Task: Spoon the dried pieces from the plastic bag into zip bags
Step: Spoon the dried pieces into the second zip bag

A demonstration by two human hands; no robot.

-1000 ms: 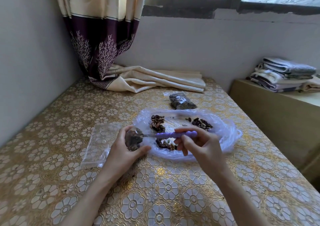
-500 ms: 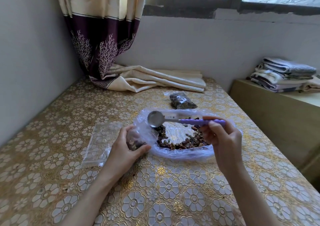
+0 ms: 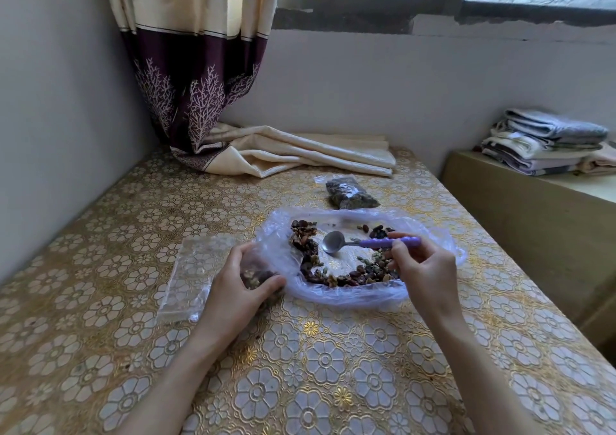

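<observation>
A clear plastic bag (image 3: 430,231) lies spread open on the table, with dried brown and dark pieces (image 3: 336,278) scattered along its left and near sides. My right hand (image 3: 421,268) grips the purple handle of a metal spoon (image 3: 333,242), whose empty bowl rests low in the middle of the bag. My left hand (image 3: 238,284) holds a small zip bag (image 3: 256,273) upright at the big bag's left rim; some dried pieces show inside it.
An empty zip bag (image 3: 193,268) lies flat left of my left hand. A filled zip bag (image 3: 350,193) sits behind the plastic bag. A curtain (image 3: 283,151) drapes over the table's far end. Folded cloths (image 3: 546,141) are stacked on a low bench at right.
The spoon emptied its load into the zip bag in my left hand, then swung right and came down, empty, into the middle of the plastic bag. My left hand stayed put.
</observation>
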